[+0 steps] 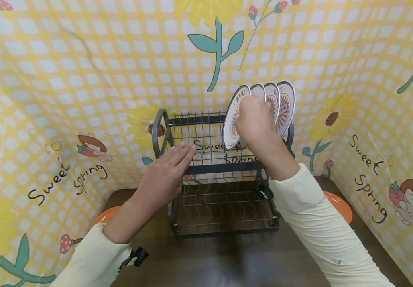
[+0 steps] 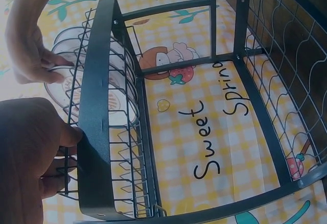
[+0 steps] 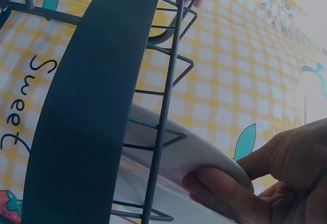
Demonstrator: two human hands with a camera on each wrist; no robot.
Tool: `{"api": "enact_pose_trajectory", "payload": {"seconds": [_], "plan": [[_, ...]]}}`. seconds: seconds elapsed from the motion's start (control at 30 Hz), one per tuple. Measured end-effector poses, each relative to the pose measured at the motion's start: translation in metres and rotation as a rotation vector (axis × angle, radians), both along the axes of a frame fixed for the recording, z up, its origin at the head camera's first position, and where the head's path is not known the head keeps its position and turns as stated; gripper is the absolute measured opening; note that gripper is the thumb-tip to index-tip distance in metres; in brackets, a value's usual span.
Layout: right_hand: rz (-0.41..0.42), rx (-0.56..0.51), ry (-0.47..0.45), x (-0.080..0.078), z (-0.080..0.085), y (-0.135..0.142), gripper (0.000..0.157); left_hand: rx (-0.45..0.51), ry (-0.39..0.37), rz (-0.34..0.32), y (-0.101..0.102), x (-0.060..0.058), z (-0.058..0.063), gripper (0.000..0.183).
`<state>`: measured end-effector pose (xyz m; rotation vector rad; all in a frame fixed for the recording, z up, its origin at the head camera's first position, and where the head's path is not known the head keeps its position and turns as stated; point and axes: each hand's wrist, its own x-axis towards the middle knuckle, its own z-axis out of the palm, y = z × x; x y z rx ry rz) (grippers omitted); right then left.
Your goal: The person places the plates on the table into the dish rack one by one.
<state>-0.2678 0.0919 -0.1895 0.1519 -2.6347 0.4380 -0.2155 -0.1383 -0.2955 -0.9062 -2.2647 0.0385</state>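
Note:
A dark two-tier dish rack (image 1: 213,168) stands against the patterned cloth. Several white plates with red-brown patterns stand on edge at the right of its upper tier. My right hand (image 1: 256,119) pinches the rim of the leftmost plate (image 1: 231,129); in the right wrist view, thumb and fingers lie on either side of this plate (image 3: 179,144). The plate's lower part sits between the rack's wires. My left hand (image 1: 167,171) rests on the upper tier's front left, fingers straight and together. The left wrist view shows its thumb (image 2: 71,134) against the front bar (image 2: 97,116).
Orange round dishes lie on the brown table (image 1: 206,263), one (image 1: 339,207) beyond my right forearm and one (image 1: 107,215) partly behind my left. The rack's lower tier (image 1: 224,203) has wavy wires. Yellow checked cloth (image 1: 120,59) encloses the back and sides.

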Motion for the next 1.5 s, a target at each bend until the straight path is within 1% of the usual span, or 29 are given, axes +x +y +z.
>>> {"api": "enact_pose_trajectory", "payload": {"seconds": [0.27, 0.43, 0.53, 0.67, 0.7, 0.77, 0.83, 0.9, 0.97, 1.0, 1.03, 1.07, 1.13, 1.2, 1.27, 1.33, 1.4, 1.5], "plan": [[-0.002, 0.002, -0.018, 0.0, 0.001, 0.0, 0.021, 0.004, 0.017, 0.003, -0.001, 0.0, 0.002, 0.052], [0.019, -0.011, -0.02, 0.002, 0.001, 0.001, 0.026, 0.0, 0.02, 0.005, -0.002, -0.001, 0.002, 0.053], [0.034, -0.024, -0.004, 0.006, 0.002, 0.001, 0.028, -0.004, 0.023, 0.002, -0.001, -0.001, 0.002, 0.054], [0.004, -0.062, 0.029, 0.02, 0.005, 0.004, 0.02, -0.005, 0.018, 0.005, -0.001, -0.002, 0.001, 0.056], [-0.006, -0.088, 0.059, 0.025, 0.005, 0.006, 0.021, -0.006, 0.018, 0.007, 0.0, -0.002, 0.001, 0.056], [-0.02, -0.142, 0.141, 0.036, 0.006, 0.013, 0.031, -0.006, 0.021, 0.01, 0.0, -0.002, 0.0, 0.056], [-0.018, -0.191, 0.266, 0.046, 0.005, 0.024, 0.04, -0.009, 0.034, 0.01, 0.001, -0.001, 0.0, 0.055], [0.006, -0.227, 0.395, 0.056, 0.002, 0.038, 0.038, -0.015, 0.047, 0.009, 0.002, -0.001, 0.0, 0.055], [0.013, -0.252, 0.463, 0.064, -0.001, 0.056, 0.034, -0.019, 0.054, 0.003, 0.003, 0.0, -0.001, 0.055], [0.018, -0.274, 0.474, 0.068, -0.003, 0.066, 0.034, -0.021, 0.054, 0.0, 0.004, 0.0, -0.001, 0.055], [0.027, -0.299, 0.47, 0.07, -0.006, 0.077, 0.032, -0.021, 0.051, -0.003, 0.004, 0.0, -0.001, 0.055], [0.036, -0.33, 0.443, 0.073, -0.008, 0.088, 0.032, -0.021, 0.046, -0.005, 0.004, 0.0, -0.001, 0.055], [0.035, -0.388, 0.363, 0.076, -0.016, 0.111, 0.033, -0.014, 0.031, -0.009, 0.005, 0.0, -0.001, 0.054], [0.015, -0.413, 0.27, 0.078, -0.026, 0.134, 0.036, -0.003, 0.016, -0.009, 0.005, 0.0, -0.001, 0.055], [-0.013, -0.402, 0.184, 0.078, -0.038, 0.158, 0.039, 0.009, 0.005, -0.009, 0.005, 0.001, -0.001, 0.055], [-0.05, -0.362, 0.114, 0.077, -0.054, 0.18, 0.043, 0.026, 0.0, -0.01, 0.004, 0.002, -0.001, 0.056], [-0.079, -0.308, 0.057, 0.076, -0.073, 0.2, 0.047, 0.041, 0.002, -0.003, 0.004, 0.003, -0.002, 0.056], [-0.097, -0.251, -0.044, 0.075, -0.108, 0.223, 0.053, 0.059, 0.012, 0.013, 0.004, 0.003, -0.003, 0.058]]}}
